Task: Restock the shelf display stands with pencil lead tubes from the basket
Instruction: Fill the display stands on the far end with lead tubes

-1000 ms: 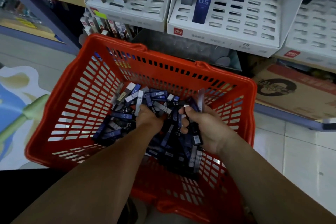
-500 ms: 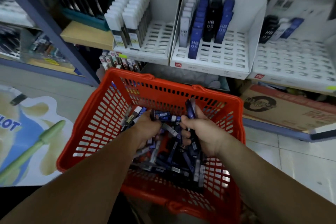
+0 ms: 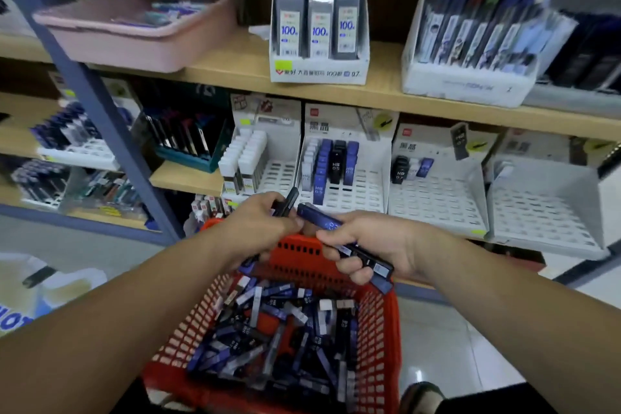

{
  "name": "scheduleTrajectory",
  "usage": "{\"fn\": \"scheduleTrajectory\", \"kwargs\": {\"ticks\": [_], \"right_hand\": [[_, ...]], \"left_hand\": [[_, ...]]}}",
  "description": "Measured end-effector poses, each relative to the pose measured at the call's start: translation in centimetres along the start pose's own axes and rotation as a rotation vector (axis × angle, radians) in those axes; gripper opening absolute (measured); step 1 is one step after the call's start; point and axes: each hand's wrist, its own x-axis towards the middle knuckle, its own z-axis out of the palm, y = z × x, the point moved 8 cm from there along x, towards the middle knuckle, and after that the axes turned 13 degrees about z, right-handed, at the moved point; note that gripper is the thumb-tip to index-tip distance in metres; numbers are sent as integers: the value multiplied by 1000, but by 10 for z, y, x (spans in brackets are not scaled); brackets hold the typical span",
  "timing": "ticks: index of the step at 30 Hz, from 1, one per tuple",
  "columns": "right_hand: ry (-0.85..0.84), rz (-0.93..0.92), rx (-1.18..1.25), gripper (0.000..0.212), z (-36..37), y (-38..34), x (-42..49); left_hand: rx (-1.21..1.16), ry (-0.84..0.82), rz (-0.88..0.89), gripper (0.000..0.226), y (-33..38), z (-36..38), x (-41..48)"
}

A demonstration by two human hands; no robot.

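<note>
2 hands meet above the red lattice basket [image 3: 386,346]. On the left hand [image 3: 258,228], fingers pinch 1 slim dark tube [image 3: 288,202], its long axis tilting up and far; the right hand [image 3: 386,242] curls round glossy blue tubes [image 3: 324,220] lying far-left to near-right. White slotted display stand [image 3: 356,198] stands directly beyond, the dark tube's tip nearest.

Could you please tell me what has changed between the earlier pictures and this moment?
Both grips rose out of the basket toward the display stands. The left grip took hold of a dark tube; the right grip still holds a bundle of blue tubes. The basket stayed in place, its heap of tubes inside.
</note>
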Motion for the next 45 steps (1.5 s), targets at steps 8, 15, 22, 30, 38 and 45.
{"fn": "scheduleTrajectory", "kwargs": {"ticks": [8, 15, 22, 30, 38, 45], "right_hand": [[-53, 22, -123, 43, -25, -14, -64], [0, -108, -102, 13, -48, -18, -73], [178, -203, -25, 53, -73, -24, -83], [493, -445, 228, 21, -82, -42, -89], [702, -547, 324, 10, -100, -41, -98], [820, -541, 296, 20, -112, -35, -104]], "left_hand": [[-97, -109, 177, 20, 76, 28, -3], [-148, -185, 180, 21, 79, 48, 11], [-401, 77, 138, 11, 64, 28, 24], [-433, 116, 128, 19, 61, 27, 19], [-258, 59, 53, 15, 51, 29, 7], [-260, 142, -7, 11, 35, 14, 9]]}}
